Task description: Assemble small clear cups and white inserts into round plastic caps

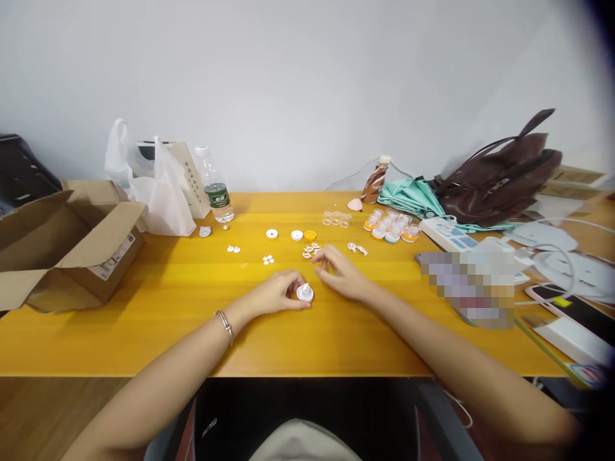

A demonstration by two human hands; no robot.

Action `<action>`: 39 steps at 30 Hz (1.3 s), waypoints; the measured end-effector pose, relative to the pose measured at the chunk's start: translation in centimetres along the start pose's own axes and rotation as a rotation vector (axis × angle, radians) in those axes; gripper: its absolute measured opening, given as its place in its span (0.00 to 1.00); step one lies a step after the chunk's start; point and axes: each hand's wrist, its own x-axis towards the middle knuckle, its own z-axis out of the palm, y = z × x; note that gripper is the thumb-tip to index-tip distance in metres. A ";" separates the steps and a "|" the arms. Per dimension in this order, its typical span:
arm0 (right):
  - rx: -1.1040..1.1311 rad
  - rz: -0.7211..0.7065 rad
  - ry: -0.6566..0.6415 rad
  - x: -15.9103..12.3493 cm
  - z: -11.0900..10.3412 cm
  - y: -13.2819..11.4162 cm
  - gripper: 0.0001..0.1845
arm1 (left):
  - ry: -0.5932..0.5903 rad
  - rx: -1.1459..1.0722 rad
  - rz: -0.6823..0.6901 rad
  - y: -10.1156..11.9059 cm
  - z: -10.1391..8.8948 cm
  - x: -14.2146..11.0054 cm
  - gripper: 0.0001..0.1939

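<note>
My left hand (pixel 281 291) is closed around the edge of a round white plastic cap-like part (pixel 305 293), which has a small upright stem in its middle. To its right, my right hand (pixel 340 275) hovers with bent fingers, thumb and index tip apart, and nothing shows between them. Its fingertips are beside a cluster of small white plastic pieces (pixel 308 251). Beyond lie two white rings (pixel 271 234) and a yellow ring (pixel 310 235). Several small white discs (pixel 268 260) are left of centre, and more white pieces (pixel 356 248) lie right of my right hand.
Clear rings (pixel 336 219) and capped clear containers (pixel 391 225) stand at the back right, near a brown drink bottle (pixel 376 180). A phone-like blurred object (pixel 466 288) lies right. An open cardboard box (pixel 72 250), plastic bag (pixel 158 198) and water bottle (pixel 214 189) are left.
</note>
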 end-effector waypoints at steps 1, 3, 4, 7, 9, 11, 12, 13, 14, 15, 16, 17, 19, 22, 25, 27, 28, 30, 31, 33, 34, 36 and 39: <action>0.040 -0.003 -0.052 -1.1 0.4 -0.7 0.07 | -0.007 -0.013 0.000 0.0 0.0 0.0 0.18; 0.094 0.016 -0.104 -2.8 0.9 -1.5 0.09 | -0.029 -0.047 0.000 0.0 -0.1 0.1 0.19; 0.102 0.021 -0.118 -3.3 1.1 -1.7 0.11 | -0.040 -0.058 0.006 0.0 -0.1 0.1 0.19; 0.099 0.031 -0.131 -3.7 1.3 -1.8 0.16 | -0.052 -0.029 0.043 0.2 -0.3 0.0 0.17; 0.101 0.051 -0.124 -3.5 1.3 -1.8 0.18 | -0.046 0.015 0.065 0.3 -0.4 -0.1 0.17; 0.107 0.070 -0.119 -3.3 1.4 -1.8 0.18 | -0.044 0.057 0.084 0.4 -0.5 -0.2 0.16; 0.110 0.076 -0.115 -3.3 1.5 -1.8 0.18 | -0.044 0.078 0.096 0.5 -0.6 -0.2 0.16; 0.111 0.080 -0.110 -3.3 1.5 -1.8 0.18 | -0.041 0.098 0.109 0.6 -0.6 -0.2 0.16; 0.111 0.084 -0.107 -3.3 1.5 -1.9 0.18 | -0.043 0.116 0.118 0.7 -0.6 -0.2 0.15; 0.111 0.088 -0.105 -3.3 1.5 -1.9 0.19 | -0.044 0.129 0.121 0.7 -0.7 -0.3 0.15; 0.111 0.091 -0.106 -3.4 1.5 -1.9 0.19 | -0.049 0.135 0.121 0.8 -0.7 -0.3 0.15; 0.113 0.094 -0.107 -3.4 1.5 -1.9 0.20 | -0.055 0.136 0.118 0.8 -0.8 -0.3 0.16; 0.118 0.103 -0.110 -3.4 1.5 -1.9 0.20 | -0.056 0.125 0.106 0.9 -0.9 -0.3 0.17; 0.120 0.100 -0.114 -3.4 1.4 -1.8 0.21 | 0.017 0.095 0.083 1.0 -1.0 -0.4 0.19; 0.105 0.040 -0.139 -3.2 1.4 -1.6 0.18 | 0.089 0.092 0.099 1.3 -0.6 -0.5 0.16; 0.091 -0.009 -0.159 -3.1 1.5 -1.4 0.14 | 0.101 0.117 0.139 1.5 -0.2 -0.4 0.13; 0.083 -0.026 -0.166 -3.1 1.5 -1.4 0.12 | 0.102 0.133 0.157 1.6 0.0 -0.4 0.12; 0.068 -0.042 -0.179 -3.0 1.5 -1.4 0.11 | 0.100 0.180 0.179 1.7 0.4 -0.4 0.11; 0.062 -0.045 -0.187 -3.0 1.4 -1.4 0.10 | 0.100 0.217 0.187 1.7 0.6 -0.5 0.12; 0.059 -0.050 -0.200 -3.1 1.4 -1.6 0.10 | 0.112 0.319 0.204 1.6 1.0 -0.6 0.12; 0.060 -0.054 -0.204 -3.1 1.3 -1.6 0.11 | 0.129 0.368 0.209 1.5 1.1 -0.6 0.12; 0.064 -0.060 -0.207 -3.2 1.2 -1.8 0.11 | 0.174 0.407 0.202 1.4 1.5 -0.7 0.12; 0.058 -0.061 -0.213 -3.2 1.2 -1.8 0.12 | 0.245 0.322 0.192 1.6 1.9 -0.7 0.11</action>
